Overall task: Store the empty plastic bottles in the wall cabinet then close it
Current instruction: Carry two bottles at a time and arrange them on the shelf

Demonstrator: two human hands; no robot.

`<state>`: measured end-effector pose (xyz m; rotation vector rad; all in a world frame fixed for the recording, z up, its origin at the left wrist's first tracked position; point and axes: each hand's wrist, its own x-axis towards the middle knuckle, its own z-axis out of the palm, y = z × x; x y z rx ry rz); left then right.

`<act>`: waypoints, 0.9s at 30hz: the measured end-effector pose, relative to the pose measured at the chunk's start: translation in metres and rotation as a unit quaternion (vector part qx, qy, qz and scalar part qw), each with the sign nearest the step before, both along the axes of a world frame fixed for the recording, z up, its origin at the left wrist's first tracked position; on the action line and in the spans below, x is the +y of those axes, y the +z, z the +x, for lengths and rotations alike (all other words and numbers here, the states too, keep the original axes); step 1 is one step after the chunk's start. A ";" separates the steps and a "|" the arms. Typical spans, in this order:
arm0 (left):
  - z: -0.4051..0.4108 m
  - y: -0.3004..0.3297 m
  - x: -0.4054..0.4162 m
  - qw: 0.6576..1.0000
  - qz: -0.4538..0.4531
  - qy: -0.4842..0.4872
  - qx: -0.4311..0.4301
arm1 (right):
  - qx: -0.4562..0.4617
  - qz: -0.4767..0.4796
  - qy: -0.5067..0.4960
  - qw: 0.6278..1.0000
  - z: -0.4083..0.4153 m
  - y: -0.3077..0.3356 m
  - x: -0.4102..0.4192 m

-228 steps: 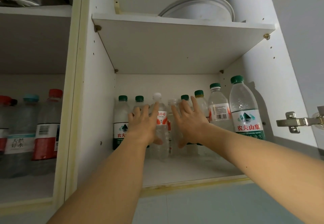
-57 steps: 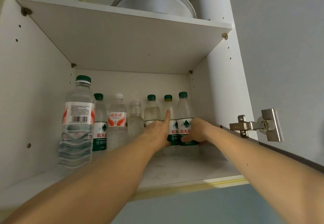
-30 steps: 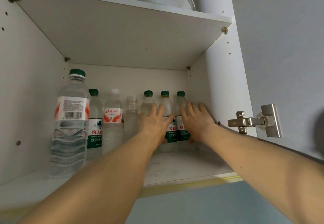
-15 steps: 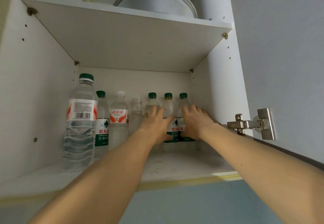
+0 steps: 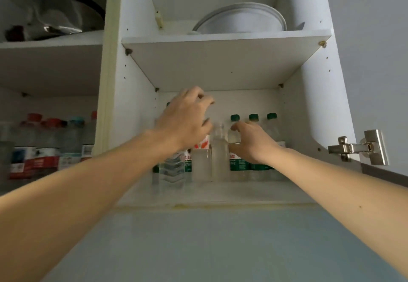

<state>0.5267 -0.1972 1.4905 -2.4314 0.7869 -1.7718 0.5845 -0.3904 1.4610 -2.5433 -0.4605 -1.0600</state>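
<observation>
Several empty plastic bottles stand in a row at the back of the wall cabinet's lower shelf (image 5: 220,193). Three green-capped bottles (image 5: 253,118) are at the right, a capless clear bottle (image 5: 219,149) in the middle, and a tall ribbed bottle (image 5: 172,171) at the left, mostly hidden by my left arm. My left hand (image 5: 185,122) hovers in front of the left bottles with fingers loosely curved, holding nothing that I can see. My right hand (image 5: 251,142) is at the leftmost green-capped bottle, fingers curved by its neck. The cabinet stands open.
White plates (image 5: 240,20) lie on the upper shelf. A metal hinge (image 5: 357,149) and the dark edge of the door (image 5: 384,175) stick out at the right. The left compartment holds more bottles (image 5: 44,145), with a metal pot (image 5: 66,17) above them.
My left hand has lifted off the green-capped bottles and moved up and left, in front of the tall bottle. My right hand has shifted left, away from the cabinet's right wall. My head has drawn back.
</observation>
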 end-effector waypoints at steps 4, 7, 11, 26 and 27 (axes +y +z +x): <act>-0.021 -0.006 0.065 0.995 -0.036 0.050 -0.080 | 0.030 0.004 0.075 0.997 -0.003 -0.007 0.045; -0.019 -0.021 0.103 0.986 -0.024 0.120 -0.115 | 0.073 0.025 0.134 0.988 -0.002 -0.017 0.074; -0.007 -0.039 0.136 0.981 -0.036 0.153 -0.111 | 0.141 0.078 0.224 0.961 0.003 -0.028 0.106; 0.017 -0.058 0.148 0.990 -0.093 0.017 -0.102 | 0.223 0.172 0.173 0.944 0.026 -0.034 0.161; 0.018 -0.058 0.148 0.990 -0.094 0.007 -0.101 | 0.221 0.166 0.165 0.947 0.026 -0.033 0.166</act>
